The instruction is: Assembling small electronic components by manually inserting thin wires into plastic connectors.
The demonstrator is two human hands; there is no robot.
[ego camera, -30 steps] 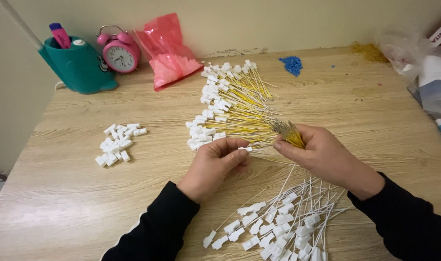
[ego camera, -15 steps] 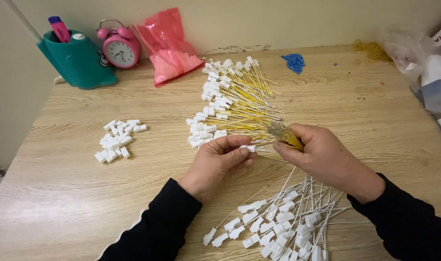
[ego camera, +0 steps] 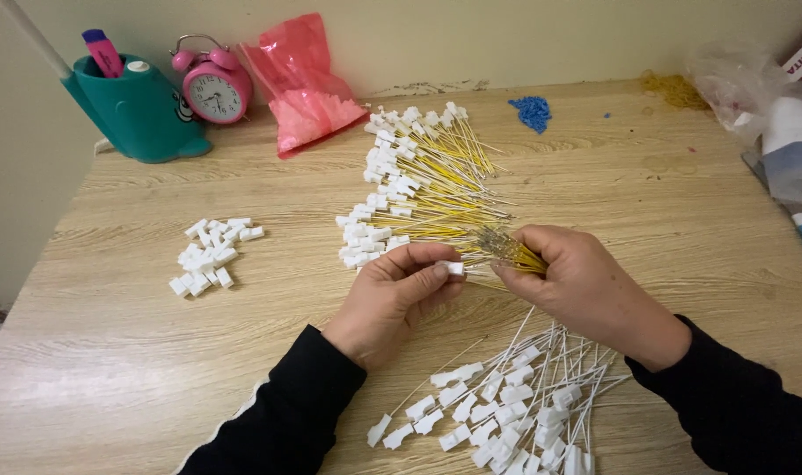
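My left hand (ego camera: pixel 399 297) pinches a small white plastic connector (ego camera: pixel 454 267) between thumb and fingers. My right hand (ego camera: pixel 585 288) grips a bundle of thin yellow wires (ego camera: pixel 512 250) with bare metal tips, held close to the connector. Just beyond the hands lies a fanned pile of yellow wires fitted with white connectors (ego camera: pixel 410 189). In front of my right wrist lies a heap of white wires with white connectors (ego camera: pixel 506 405). Both forearms wear black sleeves.
On the wooden table (ego camera: pixel 154 369), loose white connectors (ego camera: pixel 210 255) lie at the left. A teal pen holder (ego camera: pixel 137 105), pink alarm clock (ego camera: pixel 214 88) and pink plastic bag (ego camera: pixel 306 84) stand at the back. Blue bits (ego camera: pixel 533 111) and clear bags (ego camera: pixel 761 97) lie right.
The hands have stayed almost in place; the left thumb and fingers shifted slightly on the white connector next to the wire bundle.
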